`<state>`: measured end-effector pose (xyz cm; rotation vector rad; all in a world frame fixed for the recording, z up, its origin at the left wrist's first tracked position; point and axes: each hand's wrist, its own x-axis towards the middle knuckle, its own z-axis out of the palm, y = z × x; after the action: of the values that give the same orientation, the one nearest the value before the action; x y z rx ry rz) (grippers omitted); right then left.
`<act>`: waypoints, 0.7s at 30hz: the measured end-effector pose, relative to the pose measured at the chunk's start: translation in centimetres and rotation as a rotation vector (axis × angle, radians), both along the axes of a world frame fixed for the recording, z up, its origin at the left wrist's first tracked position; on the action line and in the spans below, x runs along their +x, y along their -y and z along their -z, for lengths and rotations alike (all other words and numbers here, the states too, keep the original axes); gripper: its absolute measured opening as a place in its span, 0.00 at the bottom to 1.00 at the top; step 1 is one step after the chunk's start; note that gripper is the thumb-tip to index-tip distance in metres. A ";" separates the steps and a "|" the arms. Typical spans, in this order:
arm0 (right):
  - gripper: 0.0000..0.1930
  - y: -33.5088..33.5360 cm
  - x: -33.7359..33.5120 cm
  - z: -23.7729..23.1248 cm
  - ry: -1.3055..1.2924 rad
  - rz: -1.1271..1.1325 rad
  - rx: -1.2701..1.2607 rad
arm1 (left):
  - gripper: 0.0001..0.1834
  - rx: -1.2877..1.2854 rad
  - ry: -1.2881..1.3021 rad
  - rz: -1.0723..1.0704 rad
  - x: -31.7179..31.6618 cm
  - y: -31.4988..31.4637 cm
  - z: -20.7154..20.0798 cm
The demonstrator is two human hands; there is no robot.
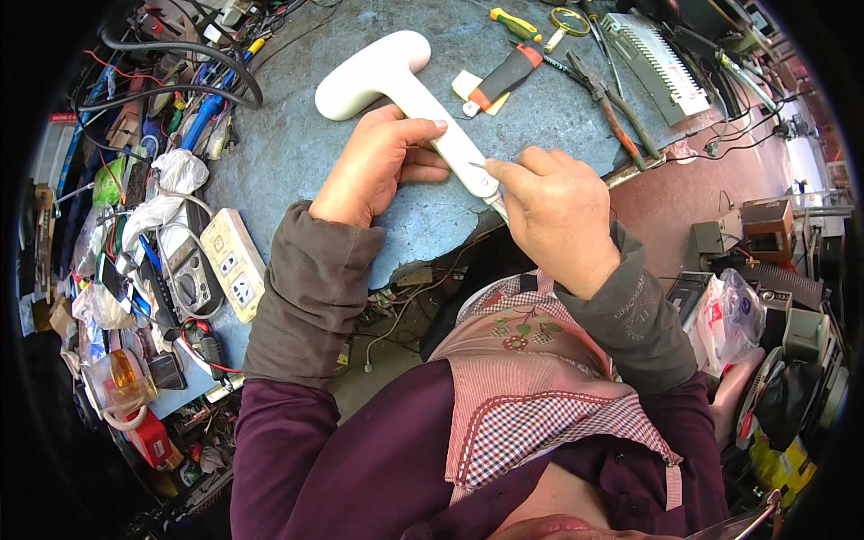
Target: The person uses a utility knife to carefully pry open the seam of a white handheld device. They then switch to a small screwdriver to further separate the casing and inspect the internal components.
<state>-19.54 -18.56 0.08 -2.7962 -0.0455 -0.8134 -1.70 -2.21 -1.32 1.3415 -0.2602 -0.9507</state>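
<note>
Head view: the left hand [382, 168] is gripping a white T-shaped device [405, 84] above the worktop [288, 148]; the right hand [556, 207] is pinching a thin tool [477, 165] (mostly hidden) at its narrow end. Any slackening grip could be sending the tip skidding, scratching the plastic.

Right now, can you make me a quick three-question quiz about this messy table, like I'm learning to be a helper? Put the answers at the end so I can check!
1. Pick one: what does the left grip hold?
A) the pliers
B) the white T-shaped device
C) the yellow-and-green screwdriver

2. True or false: the magnifying glass has a yellow rim.

3. Fill in the blank: the cream power strip lies to the ____ of the white T-shaped device.

Key: 1. B; 2. true; 3. left
</note>
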 end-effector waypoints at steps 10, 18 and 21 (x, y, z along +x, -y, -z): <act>0.09 0.1 -0.6 0.1 0.017 0.054 0.171 | 0.16 0.017 0.032 0.000 -0.4 0.1 -0.3; 0.09 0.0 0.0 1.0 -0.066 0.061 0.454 | 0.38 0.018 0.216 -0.040 -1.4 0.6 0.1; 0.10 0.5 0.1 1.6 -0.112 0.076 0.572 | 0.47 0.017 0.309 -0.085 -2.5 1.2 0.4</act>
<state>-19.40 -19.07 -1.49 -2.3015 0.2706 -0.5694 -4.23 -3.38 -1.71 1.5024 -0.4278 -0.6739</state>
